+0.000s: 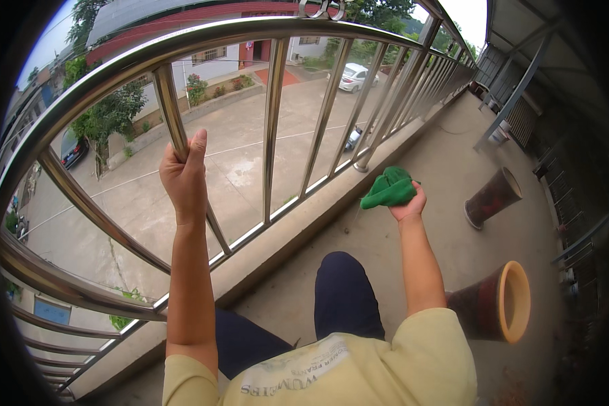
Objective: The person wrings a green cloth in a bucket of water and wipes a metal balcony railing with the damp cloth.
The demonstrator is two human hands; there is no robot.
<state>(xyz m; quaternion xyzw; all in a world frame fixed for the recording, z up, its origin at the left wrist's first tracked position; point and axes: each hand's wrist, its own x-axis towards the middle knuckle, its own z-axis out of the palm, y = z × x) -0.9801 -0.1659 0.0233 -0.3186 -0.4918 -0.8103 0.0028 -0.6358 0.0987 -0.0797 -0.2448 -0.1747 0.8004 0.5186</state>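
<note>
My left hand [185,180] is closed around an upright metal bar [168,101] of the balcony railing, with the thumb pointing up along it. A folded green cloth [390,189] rests in my right hand [410,204], held above the concrete floor to the right of the railing. The cloth touches no bar. Shiny round bars run between the curved top rail [218,31] and a bottom rail set on a low concrete curb [284,231].
Two tall dark pots stand on the balcony floor at the right, one nearer [474,307] and one farther [489,199]. Slanted metal posts [517,91] rise beyond them. Below the railing lies a paved yard with a white car [354,77].
</note>
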